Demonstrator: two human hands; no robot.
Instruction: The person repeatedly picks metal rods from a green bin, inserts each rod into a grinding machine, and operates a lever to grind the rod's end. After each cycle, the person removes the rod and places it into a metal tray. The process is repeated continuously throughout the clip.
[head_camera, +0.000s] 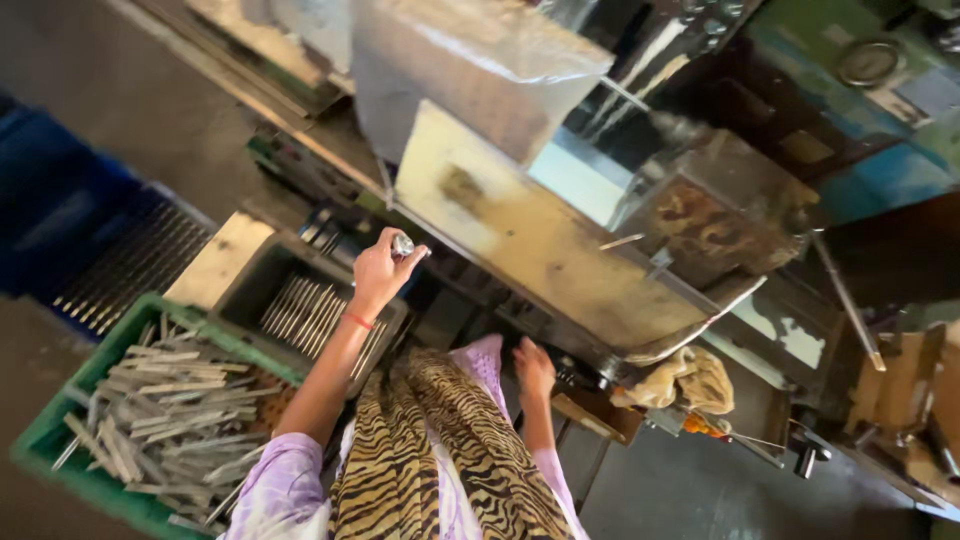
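Our left hand (378, 272) pinches a small shiny round metal knob (403, 244) at its one o'clock; axis unclear. Our right hand (533, 365) rests open-fingered, empty.

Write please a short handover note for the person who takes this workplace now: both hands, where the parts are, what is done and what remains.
Left hand: raised, fingers closed on a small round metal knob at the machine's edge.
Right hand: empty, open, low near the lap, beside the machine front.
Parts: the green crate at the left is heaped with grey metal rods; the grey tray next to it holds a neat row of thin rods.
Done: some rods already lie in the tray.
Left: the crate is still full.
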